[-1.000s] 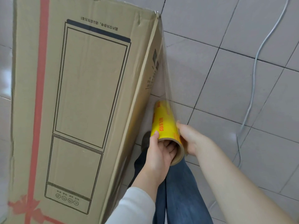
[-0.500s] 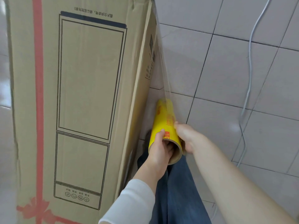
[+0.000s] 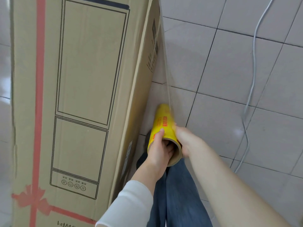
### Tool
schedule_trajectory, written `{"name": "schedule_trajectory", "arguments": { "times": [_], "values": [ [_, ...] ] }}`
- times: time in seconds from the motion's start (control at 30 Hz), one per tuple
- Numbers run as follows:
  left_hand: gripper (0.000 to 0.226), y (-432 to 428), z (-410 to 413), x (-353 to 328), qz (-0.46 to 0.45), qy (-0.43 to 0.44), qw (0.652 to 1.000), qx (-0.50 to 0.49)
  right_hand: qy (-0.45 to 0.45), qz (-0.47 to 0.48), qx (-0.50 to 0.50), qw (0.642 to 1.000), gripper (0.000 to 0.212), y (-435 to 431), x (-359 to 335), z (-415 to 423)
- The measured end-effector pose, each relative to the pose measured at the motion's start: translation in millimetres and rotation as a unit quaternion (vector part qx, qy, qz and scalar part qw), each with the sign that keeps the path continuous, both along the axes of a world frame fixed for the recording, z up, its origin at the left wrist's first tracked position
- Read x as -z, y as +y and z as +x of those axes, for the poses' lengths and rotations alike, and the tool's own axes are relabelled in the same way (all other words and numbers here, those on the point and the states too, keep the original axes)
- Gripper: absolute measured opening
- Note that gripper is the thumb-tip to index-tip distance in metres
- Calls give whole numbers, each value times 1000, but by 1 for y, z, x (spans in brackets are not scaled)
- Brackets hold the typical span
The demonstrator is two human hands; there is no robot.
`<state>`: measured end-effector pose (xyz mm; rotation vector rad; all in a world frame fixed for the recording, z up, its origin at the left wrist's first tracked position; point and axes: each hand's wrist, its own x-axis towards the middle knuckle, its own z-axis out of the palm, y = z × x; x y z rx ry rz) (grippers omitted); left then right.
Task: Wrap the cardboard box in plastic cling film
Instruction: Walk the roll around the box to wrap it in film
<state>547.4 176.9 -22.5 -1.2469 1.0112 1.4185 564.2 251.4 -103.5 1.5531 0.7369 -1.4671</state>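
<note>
Beside tall printed cardboard box (image 3: 82,79), left hand (image 3: 159,150) and right hand (image 3: 186,141) grip yellow film roll (image 3: 161,122); clear film (image 3: 167,86) taut.

Cardboard box (image 3: 85,89): matt brown corrugated board, lightly creased, printed in flat black line and dull red ink.
Cling film (image 3: 163,74): thin clear plastic, faint sheen, taut off the box's right edge.
Roll (image 3: 161,122): glossy yellow skin, red print; matt brown paperboard core at the near end.
Floor tiles (image 3: 242,76): pale grey, smooth, glazed, soft glare; dark grout.
Cable (image 3: 254,46), far right: smooth pale plastic sheath.
Trousers (image 3: 177,197): blue denim.
Sleeve (image 3: 129,205): white matt cloth.
</note>
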Motion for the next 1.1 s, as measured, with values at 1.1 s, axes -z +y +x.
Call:
{"name": "schedule_trajectory", "arguments": {
  "times": [1.1],
  "values": [
    [45, -56, 54, -8, 30, -1, 1000, 4, 51, -9, 49, 997, 47, -62, -9, 63]
  ]
}}
